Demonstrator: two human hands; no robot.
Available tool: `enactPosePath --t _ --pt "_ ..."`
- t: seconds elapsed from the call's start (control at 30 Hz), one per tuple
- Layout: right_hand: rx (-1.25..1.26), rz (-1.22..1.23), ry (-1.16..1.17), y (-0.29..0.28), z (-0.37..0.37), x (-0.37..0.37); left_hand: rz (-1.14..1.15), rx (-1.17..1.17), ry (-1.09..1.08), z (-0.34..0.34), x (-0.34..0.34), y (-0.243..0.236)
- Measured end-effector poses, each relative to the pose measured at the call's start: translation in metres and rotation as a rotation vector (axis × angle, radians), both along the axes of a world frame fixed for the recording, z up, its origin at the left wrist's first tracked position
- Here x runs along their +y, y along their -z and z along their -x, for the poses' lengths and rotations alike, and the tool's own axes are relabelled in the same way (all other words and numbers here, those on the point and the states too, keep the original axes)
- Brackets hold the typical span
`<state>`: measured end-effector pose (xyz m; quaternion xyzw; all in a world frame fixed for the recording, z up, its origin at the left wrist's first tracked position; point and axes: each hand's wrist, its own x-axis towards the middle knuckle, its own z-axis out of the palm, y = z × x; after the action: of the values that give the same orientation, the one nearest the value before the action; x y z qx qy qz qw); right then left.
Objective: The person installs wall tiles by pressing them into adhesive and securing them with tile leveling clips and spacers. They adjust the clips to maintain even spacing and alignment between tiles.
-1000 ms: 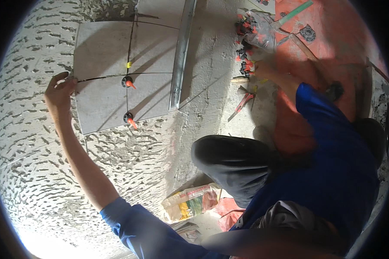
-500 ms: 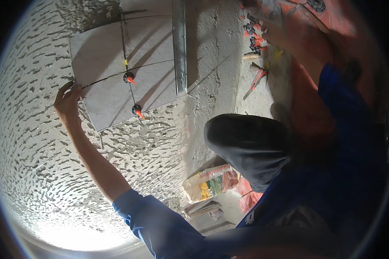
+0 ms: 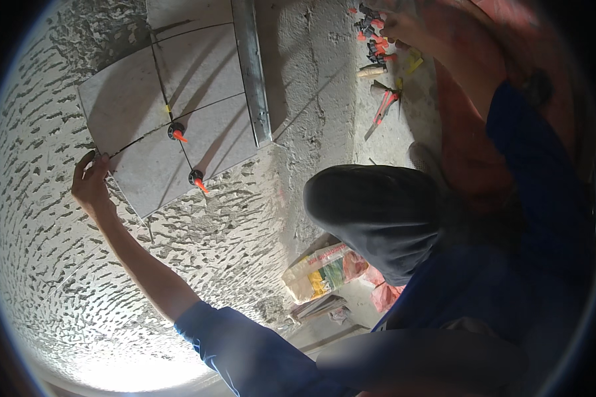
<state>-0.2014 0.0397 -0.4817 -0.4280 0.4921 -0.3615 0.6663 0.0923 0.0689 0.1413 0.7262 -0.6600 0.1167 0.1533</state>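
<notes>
My left hand (image 3: 94, 188) is at the left edge of grey wall tiles (image 3: 129, 106), where a joint meets that edge. Its fingers are bent and pinched together; whatever they grip is too small to make out. Two black round tile levelling clips with red handles, an upper one (image 3: 177, 132) and a lower one (image 3: 197, 178), sit along the other joint. A yellow piece (image 3: 168, 109) sticks out above them. At the upper right, my right hand (image 3: 407, 30) reaches over a pile of red and black levelling clips (image 3: 376, 47); its fingertips are not clear.
A metal profile (image 3: 251, 79) stands along the tiles' right edge. A red-handled cutting tool (image 3: 385, 106) lies below the pile, near a yellow piece (image 3: 414, 61). My bent knee (image 3: 371, 212) is in the middle. A printed bag (image 3: 324, 271) lies below it. Rough adhesive covers the wall (image 3: 179, 251).
My right hand has moved from beside the clip pile to over its far end. The left hand stays at the tile edge while the whole view has shifted slightly.
</notes>
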Motion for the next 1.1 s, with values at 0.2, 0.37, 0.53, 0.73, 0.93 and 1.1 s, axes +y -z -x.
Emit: enactPosePath --t 0.2,0.37,0.53,0.73,0.93,1.1 --pt "-0.053 0.009 0.013 0.007 -0.015 0.0 0.045 -0.047 -0.012 0.004 0.003 0.006" --pt "0.22 0.284 0.006 0.002 -0.023 0.006 0.05 -0.129 -0.025 0.01 0.004 0.01" --pt "0.47 0.52 0.041 0.005 -0.027 0.01 0.061 -0.062 -0.001 0.009 0.005 0.012" --pt "0.603 0.435 -0.02 -0.004 -0.025 0.003 0.041 -0.015 0.019 0.004 0.003 0.009" --pt "0.533 0.486 -0.016 -0.033 -0.016 0.0 0.023 -0.091 0.013 -0.013 0.0 -0.001" --pt "-0.171 0.08 -0.09 -0.045 -0.006 0.003 0.02 -0.036 0.026 -0.027 -0.008 -0.004"
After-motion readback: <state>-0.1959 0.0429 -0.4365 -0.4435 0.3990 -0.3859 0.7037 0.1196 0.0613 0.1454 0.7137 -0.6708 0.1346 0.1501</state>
